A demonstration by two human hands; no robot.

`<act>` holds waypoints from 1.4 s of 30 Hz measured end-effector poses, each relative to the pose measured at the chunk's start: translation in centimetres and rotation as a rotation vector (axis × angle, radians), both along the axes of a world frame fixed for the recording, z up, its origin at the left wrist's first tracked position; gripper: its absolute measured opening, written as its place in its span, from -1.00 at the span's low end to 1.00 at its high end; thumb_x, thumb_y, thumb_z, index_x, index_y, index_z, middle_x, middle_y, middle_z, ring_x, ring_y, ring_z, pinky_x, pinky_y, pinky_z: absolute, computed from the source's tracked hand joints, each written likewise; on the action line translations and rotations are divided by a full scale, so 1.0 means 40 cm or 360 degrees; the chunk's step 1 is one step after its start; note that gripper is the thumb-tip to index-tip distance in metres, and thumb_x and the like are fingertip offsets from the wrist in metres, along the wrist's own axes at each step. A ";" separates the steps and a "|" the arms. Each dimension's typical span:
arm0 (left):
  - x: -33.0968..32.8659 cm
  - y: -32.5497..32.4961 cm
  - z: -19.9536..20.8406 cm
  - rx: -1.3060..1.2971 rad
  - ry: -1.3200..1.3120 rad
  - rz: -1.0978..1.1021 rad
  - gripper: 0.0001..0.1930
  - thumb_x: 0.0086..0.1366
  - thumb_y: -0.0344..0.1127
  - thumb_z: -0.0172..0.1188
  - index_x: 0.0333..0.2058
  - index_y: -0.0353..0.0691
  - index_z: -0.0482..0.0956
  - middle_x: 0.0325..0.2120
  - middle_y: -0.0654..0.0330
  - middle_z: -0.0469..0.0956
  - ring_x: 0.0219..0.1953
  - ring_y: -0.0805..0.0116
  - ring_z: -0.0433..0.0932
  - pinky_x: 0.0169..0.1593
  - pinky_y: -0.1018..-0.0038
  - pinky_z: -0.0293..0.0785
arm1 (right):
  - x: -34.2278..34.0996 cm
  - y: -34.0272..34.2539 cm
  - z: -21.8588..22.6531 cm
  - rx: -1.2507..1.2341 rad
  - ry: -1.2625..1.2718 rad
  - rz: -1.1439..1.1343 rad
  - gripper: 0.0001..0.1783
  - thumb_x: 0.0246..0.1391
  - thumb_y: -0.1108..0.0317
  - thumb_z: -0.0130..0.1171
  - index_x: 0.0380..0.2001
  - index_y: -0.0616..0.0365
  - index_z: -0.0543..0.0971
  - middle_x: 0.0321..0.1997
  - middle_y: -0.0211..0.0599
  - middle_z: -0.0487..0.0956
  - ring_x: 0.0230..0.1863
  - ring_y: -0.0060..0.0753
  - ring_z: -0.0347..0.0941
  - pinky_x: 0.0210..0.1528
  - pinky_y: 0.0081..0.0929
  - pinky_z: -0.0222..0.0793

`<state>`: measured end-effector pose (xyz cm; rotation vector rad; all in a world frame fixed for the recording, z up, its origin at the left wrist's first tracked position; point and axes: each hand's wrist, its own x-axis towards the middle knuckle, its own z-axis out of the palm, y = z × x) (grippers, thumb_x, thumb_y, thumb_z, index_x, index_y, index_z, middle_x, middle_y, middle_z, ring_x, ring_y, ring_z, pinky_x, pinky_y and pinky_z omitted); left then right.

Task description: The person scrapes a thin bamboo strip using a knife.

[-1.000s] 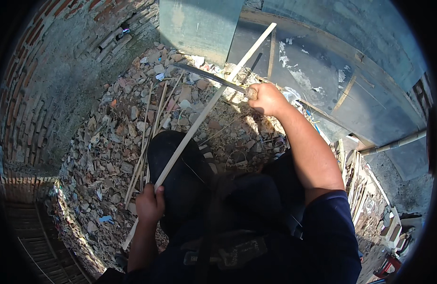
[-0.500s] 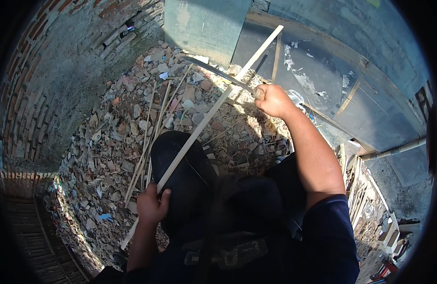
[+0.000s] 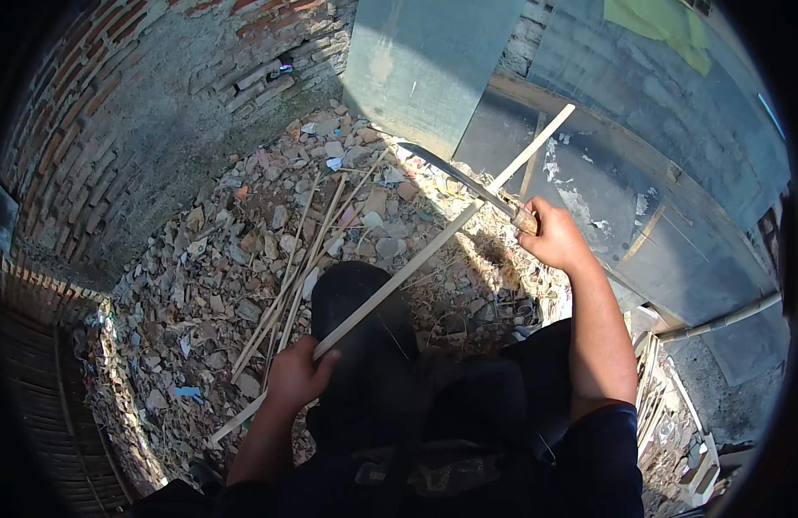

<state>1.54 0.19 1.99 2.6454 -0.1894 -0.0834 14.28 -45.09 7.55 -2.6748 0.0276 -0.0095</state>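
Note:
A long pale strip of bamboo or wood (image 3: 408, 269) slants across my dark-clad left knee, its far end up toward the boards. Near its lower part, my left hand (image 3: 299, 373) is closed round it. My right hand (image 3: 554, 235) grips the wooden handle of a machete (image 3: 451, 171). The dark, curved blade crosses the strip beyond my knee, pointing up and left; whether its edge touches the strip I cannot tell. To the left of my knee, several similar thin strips (image 3: 306, 259) lie loosely bunched on the rubble.
Broken brick and stone rubble (image 3: 218, 276) covers the ground. A worn brick wall (image 3: 148, 129) rises at the left, grey-blue boards (image 3: 416, 69) stand ahead, and a dark panel (image 3: 580, 181) leans at the right. More strips (image 3: 648, 393) lie beyond my right arm.
Both hands, the strip and the machete sit farther right and lower in the picture; the whole scene has shifted similarly. The blade remains across the strip, and both grips are kept.

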 end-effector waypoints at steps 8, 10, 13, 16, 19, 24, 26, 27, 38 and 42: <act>0.020 0.021 0.016 -0.0034 -0.0036 -0.0066 -0.59 0.27 0.01 0.32 -0.33 -0.28 0.52 -0.59 -0.08 0.59 -0.45 -0.16 0.65 -0.34 0.05 0.54 | -0.071 -0.027 0.052 -0.0812 -0.0108 -0.0117 -0.60 -0.07 0.03 0.33 -0.30 0.12 0.61 -0.38 -0.08 0.69 -0.21 0.04 0.64 -0.07 -0.02 0.51; 0.022 0.026 0.023 0.0017 -0.0063 -0.0065 -0.59 0.25 0.03 0.34 -0.34 -0.26 0.52 -0.59 -0.06 0.59 -0.45 -0.16 0.65 -0.34 0.05 0.54 | -0.093 -0.026 0.055 -0.0734 -0.0037 -0.0187 -0.55 -0.06 -0.01 0.33 -0.25 0.13 0.64 -0.31 -0.02 0.70 -0.16 0.07 0.64 -0.02 -0.03 0.52; 0.014 0.026 0.020 0.0061 -0.0106 0.0052 -0.56 0.19 0.05 0.38 -0.33 -0.27 0.54 -0.57 -0.06 0.60 -0.41 -0.16 0.65 -0.31 0.06 0.53 | -0.135 -0.006 0.065 -0.0451 0.0010 -0.0366 -0.50 -0.07 -0.03 0.33 -0.18 0.15 0.65 -0.25 0.01 0.70 -0.10 0.10 0.63 0.00 -0.03 0.53; 0.001 0.031 0.017 0.0220 -0.0121 0.0139 -0.51 0.16 0.11 0.39 -0.33 -0.28 0.57 -0.56 -0.07 0.61 -0.39 -0.17 0.66 -0.28 0.05 0.54 | -0.169 0.018 0.061 -0.0142 -0.0017 -0.0388 -0.47 -0.07 -0.02 0.35 -0.16 0.17 0.66 -0.25 0.04 0.69 -0.12 0.13 0.63 -0.01 -0.06 0.51; 0.006 0.038 0.027 0.0206 -0.0099 0.0115 -0.51 0.15 0.10 0.39 -0.37 -0.31 0.58 -0.56 -0.09 0.60 -0.39 -0.17 0.66 -0.29 0.05 0.54 | -0.194 0.029 0.033 0.0255 -0.0094 -0.0313 -0.49 -0.05 0.05 0.37 -0.12 0.20 0.64 -0.24 0.08 0.68 -0.14 0.10 0.63 -0.05 -0.12 0.50; 0.010 0.046 -0.009 -0.0155 -0.0054 -0.0031 -0.52 0.22 0.09 0.33 -0.41 -0.31 0.56 -0.59 -0.09 0.59 -0.45 -0.17 0.65 -0.35 0.07 0.52 | -0.213 0.105 0.041 0.0630 -0.0098 -0.0036 -0.59 0.07 0.09 0.43 -0.20 0.19 0.62 -0.40 -0.22 0.63 -0.34 -0.36 0.55 -0.26 -0.35 0.44; 0.019 0.030 -0.014 -0.0244 -0.0062 -0.0042 -0.55 0.25 0.05 0.32 -0.37 -0.32 0.57 -0.58 -0.09 0.59 -0.45 -0.18 0.64 -0.36 0.09 0.52 | -0.204 0.116 0.041 0.0887 -0.0133 0.0186 -0.59 0.07 0.10 0.46 -0.24 0.20 0.59 -0.46 -0.29 0.59 -0.43 -0.51 0.47 -0.39 -0.41 0.36; 0.026 0.021 -0.012 -0.0239 -0.0058 -0.0064 -0.55 0.25 0.05 0.32 -0.37 -0.32 0.57 -0.58 -0.09 0.59 -0.45 -0.18 0.64 -0.36 0.09 0.52 | -0.205 0.120 0.056 0.0892 -0.0137 0.0164 -0.59 0.07 0.10 0.46 -0.24 0.20 0.59 -0.46 -0.29 0.59 -0.43 -0.51 0.47 -0.39 -0.41 0.36; 0.112 -0.099 0.029 -0.0020 -0.0248 -0.0049 -0.60 0.32 0.04 0.24 -0.34 -0.27 0.56 -0.54 -0.11 0.60 -0.43 -0.21 0.63 -0.33 0.01 0.50 | -0.148 0.106 -0.078 0.0573 -0.0245 0.0171 -0.53 -0.01 0.03 0.40 -0.27 0.25 0.57 -0.41 0.05 0.62 -0.31 0.05 0.61 -0.24 -0.14 0.46; 0.118 -0.123 0.072 -0.0096 -0.0190 -0.0029 -0.64 0.30 -0.02 0.28 -0.31 -0.25 0.55 -0.55 -0.09 0.60 -0.42 -0.19 0.63 -0.31 0.01 0.51 | -0.165 0.141 -0.064 0.0429 -0.0086 0.0112 -0.51 -0.02 0.03 0.35 -0.18 0.23 0.59 -0.40 0.08 0.63 -0.28 0.14 0.61 -0.20 -0.03 0.48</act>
